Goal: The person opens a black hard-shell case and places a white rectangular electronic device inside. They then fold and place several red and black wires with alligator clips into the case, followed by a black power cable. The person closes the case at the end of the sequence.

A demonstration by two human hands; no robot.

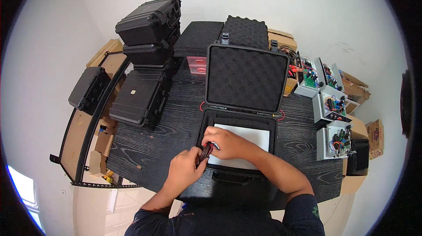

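Note:
An open black hard case (203, 124) stands before me on the table, its raised lid (246, 75) lined with bumpy dark foam. Inside, a flat white panel (255, 138) lies within a dark foam surround. Over the case's near left corner, a coiled red-and-black cable (205, 152) is held between both hands. My left hand (188, 165) is closed around its near side. From the right, my right hand (225, 143) reaches across the white panel and grips the cable's far side, fingers bent. The fingers partly hide the bundle.
Closed black cases (147, 20) are stacked at the back left, near a metal-framed shelf (90, 146). Foam sheets (198, 36) rest over pink drawers (197, 64) behind the lid. Several white open housings with circuit boards (336, 139) line the table's right side, beside cardboard boxes (376, 139).

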